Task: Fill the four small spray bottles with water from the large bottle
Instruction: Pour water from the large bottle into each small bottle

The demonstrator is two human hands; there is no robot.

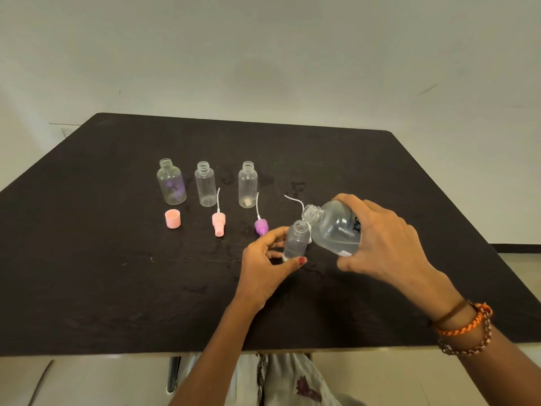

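Note:
My right hand (386,241) grips the large clear water bottle (333,227), tilted with its open mouth just above the neck of a small clear spray bottle (296,240). My left hand (265,259) holds that small bottle upright on the black table (117,273); a little water shows at its bottom. Three more small bottles stand open in a row behind: the left one (171,183), the middle one (205,184) and the right one (248,184).
Loose tops lie in front of the row: a pink cap (172,218), a pink spray head (218,222) with its tube, a purple spray head (260,225) with its tube. A white tube (294,200) curves behind the large bottle. Wet patches mark the table near my hands.

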